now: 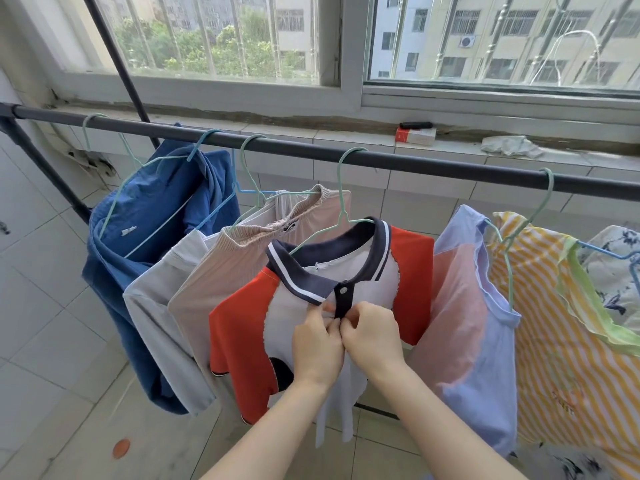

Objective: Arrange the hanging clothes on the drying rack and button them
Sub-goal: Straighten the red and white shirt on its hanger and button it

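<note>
A white polo shirt [287,313] with red sleeves and a navy collar hangs on a pale green hanger [341,188] from the dark rack bar [398,162]. Its navy placket [343,299] shows one fastened white button near the collar. My left hand [317,344] and my right hand [372,336] meet at the lower end of the placket, and both pinch the fabric there. The lower button is hidden under my fingers.
Left of the polo hang a beige ribbed top [214,271], a grey garment [156,306] and a blue shirt [145,216]. To the right hang a lilac-pink shirt [474,306] and a yellow striped one [561,323]. A tiled sill [346,136] holds a red-white box [415,135].
</note>
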A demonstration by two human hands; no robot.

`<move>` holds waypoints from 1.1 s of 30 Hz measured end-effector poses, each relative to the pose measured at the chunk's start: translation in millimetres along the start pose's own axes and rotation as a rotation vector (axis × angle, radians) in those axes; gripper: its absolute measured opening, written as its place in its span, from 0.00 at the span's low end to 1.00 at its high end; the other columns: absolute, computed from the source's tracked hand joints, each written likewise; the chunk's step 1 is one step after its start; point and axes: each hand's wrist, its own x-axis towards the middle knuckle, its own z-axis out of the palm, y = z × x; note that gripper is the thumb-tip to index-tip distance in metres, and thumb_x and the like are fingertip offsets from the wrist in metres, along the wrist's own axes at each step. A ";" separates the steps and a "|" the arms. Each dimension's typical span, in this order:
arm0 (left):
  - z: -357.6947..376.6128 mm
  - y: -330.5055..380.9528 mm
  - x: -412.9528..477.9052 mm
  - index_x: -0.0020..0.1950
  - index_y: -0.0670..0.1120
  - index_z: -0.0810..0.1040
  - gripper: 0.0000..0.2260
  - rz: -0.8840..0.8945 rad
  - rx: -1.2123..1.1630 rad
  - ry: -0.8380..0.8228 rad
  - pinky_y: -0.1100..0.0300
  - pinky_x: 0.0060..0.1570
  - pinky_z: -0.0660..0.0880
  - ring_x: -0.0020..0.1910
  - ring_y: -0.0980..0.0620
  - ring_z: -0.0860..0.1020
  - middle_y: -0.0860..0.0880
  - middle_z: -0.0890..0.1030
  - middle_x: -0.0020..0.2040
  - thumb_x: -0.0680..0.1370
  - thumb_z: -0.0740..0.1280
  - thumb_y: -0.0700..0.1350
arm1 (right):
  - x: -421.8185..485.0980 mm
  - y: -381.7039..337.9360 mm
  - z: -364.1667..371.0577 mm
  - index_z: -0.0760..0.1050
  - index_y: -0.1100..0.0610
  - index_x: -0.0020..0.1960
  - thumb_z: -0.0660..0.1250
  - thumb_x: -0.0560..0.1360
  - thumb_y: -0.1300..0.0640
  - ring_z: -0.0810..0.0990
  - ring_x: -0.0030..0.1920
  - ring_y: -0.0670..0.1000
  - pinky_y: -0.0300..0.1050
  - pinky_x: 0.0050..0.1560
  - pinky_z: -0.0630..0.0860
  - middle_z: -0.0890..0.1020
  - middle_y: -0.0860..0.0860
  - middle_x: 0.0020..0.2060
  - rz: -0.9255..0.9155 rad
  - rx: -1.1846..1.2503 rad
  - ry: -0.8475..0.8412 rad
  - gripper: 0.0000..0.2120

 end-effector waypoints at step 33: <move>-107.8 36.6 81.1 0.74 0.55 0.59 0.22 0.617 0.861 -0.036 0.55 0.65 0.49 0.74 0.52 0.51 0.58 0.58 0.75 0.80 0.57 0.42 | 102.8 -30.9 -59.9 0.69 0.54 0.68 0.60 0.77 0.60 0.64 0.69 0.55 0.48 0.68 0.61 0.71 0.52 0.67 -0.243 0.009 0.172 0.19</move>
